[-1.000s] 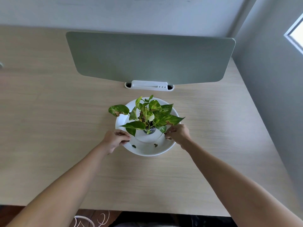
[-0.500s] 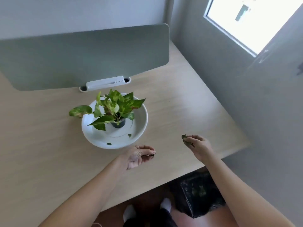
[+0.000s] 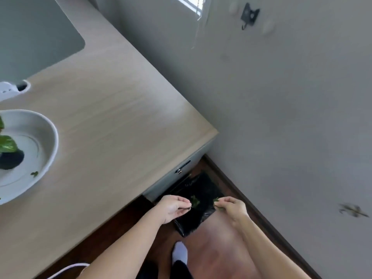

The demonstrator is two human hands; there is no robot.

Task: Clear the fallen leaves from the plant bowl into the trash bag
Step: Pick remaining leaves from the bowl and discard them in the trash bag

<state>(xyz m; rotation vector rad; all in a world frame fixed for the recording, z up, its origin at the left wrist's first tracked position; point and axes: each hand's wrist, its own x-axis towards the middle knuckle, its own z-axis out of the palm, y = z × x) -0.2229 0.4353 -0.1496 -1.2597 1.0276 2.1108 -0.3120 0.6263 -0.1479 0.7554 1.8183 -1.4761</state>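
Left hand [image 3: 173, 208]: I pinched a leaf [image 3: 194, 201] over the trash bag [image 3: 198, 206], so it would drop inside.
Right hand [image 3: 231, 208]: pinched shut on another leaf [image 3: 216, 200].
Bowl [image 3: 51, 150]: one scrap [image 3: 34, 174] remained.

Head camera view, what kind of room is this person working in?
Probably a home office or study corner. A wooden desk carries a grey divider panel and a potted plant in a white bowl, set against a plain wall with a window; a black trash bag sits on the wood floor.

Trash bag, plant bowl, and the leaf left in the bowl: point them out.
trash bag [image 3: 203, 190], head view, black plastic by the desk.
plant bowl [image 3: 52, 135], head view, right rim.
leaf in the bowl [image 3: 34, 173], head view, its middle.
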